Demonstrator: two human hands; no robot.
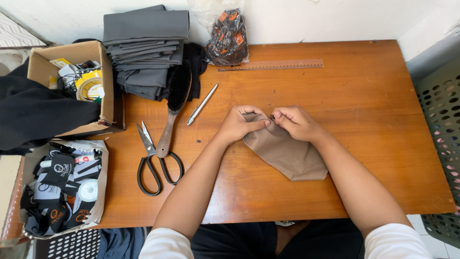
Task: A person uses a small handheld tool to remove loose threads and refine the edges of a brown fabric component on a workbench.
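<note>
A small piece of tan fabric (286,154) lies on the wooden table (364,110), near its middle. My left hand (238,123) pinches the fabric's upper left corner, thumb pressed on top. My right hand (298,122) grips the same upper edge just to the right, fingers curled over it. The two hands almost touch. The lower part of the fabric lies flat between my forearms.
Large black-handled scissors (154,163) and a wooden-handled brush (173,108) lie to the left, with a silver pen (202,104) beside them. Folded grey cloth (143,48), a plastic bag (227,36) and a ruler (270,64) sit at the back. Cardboard boxes (108,91) stand left, a perforated basket (443,124) right.
</note>
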